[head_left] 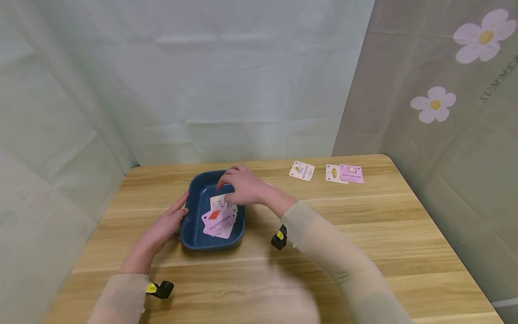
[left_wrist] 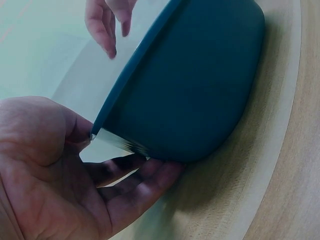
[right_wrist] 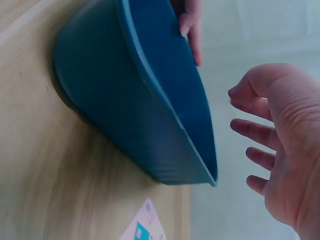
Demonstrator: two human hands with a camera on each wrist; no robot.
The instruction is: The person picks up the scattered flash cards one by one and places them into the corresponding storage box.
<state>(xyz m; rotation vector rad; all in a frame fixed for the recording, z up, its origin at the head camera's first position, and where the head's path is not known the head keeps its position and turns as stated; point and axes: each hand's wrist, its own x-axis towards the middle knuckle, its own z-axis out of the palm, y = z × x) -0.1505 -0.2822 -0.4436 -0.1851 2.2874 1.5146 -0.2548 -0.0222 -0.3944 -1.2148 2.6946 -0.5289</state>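
A deep blue plastic bin [head_left: 212, 245] with rounded corners stands on the table, left of its middle. My left hand [head_left: 167, 225] grips its left side, thumb at the rim and fingers against the outer wall, as the left wrist view shows. Inside lie several cards; on top is a pink notebook card [head_left: 219, 221], beside a white card [head_left: 217, 202]. Over the bin's right part hovers my right hand [head_left: 244, 186], fingers loosely bent. It holds nothing in the right wrist view, where its fingertips are apart from the rim.
Toward the wooden table's back right lie a white card [head_left: 301, 171], another white card [head_left: 332, 174] and a pink storybook card [head_left: 352, 173] overlapping it. A pink card with a blue picture [right_wrist: 145, 227] lies beside the bin. Cloth curtains [head_left: 243, 90] surround the table's back and sides.
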